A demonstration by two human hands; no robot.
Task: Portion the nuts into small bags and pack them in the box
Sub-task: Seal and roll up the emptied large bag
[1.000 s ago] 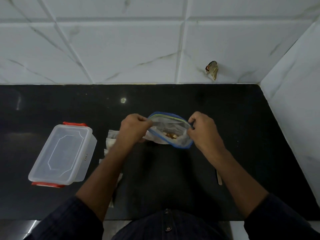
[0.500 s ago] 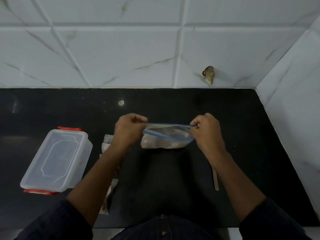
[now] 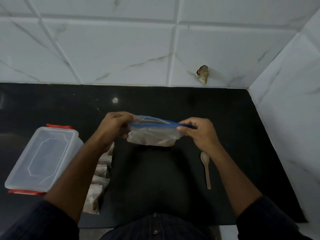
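A clear zip bag (image 3: 153,136) with a blue seal strip hangs above the middle of the black counter (image 3: 173,179), with nuts dimly visible at its bottom. My left hand (image 3: 113,126) pinches the left end of the blue strip. My right hand (image 3: 197,131) pinches the right end, and the strip is stretched nearly flat between them. A clear plastic box (image 3: 43,158) with red clips and its lid on sits at the left. Several filled small bags (image 3: 99,172) lie in a row beside it, partly hidden under my left forearm.
A wooden spoon (image 3: 206,168) lies on the counter below my right hand. White tiled walls close off the back and the right side. A small brownish scrap (image 3: 203,75) sticks to the back wall.
The bag's mouth gaped open a second ago; my hands have pulled apart and drawn the blue strip flat. The spoon has come into view beside my right forearm.
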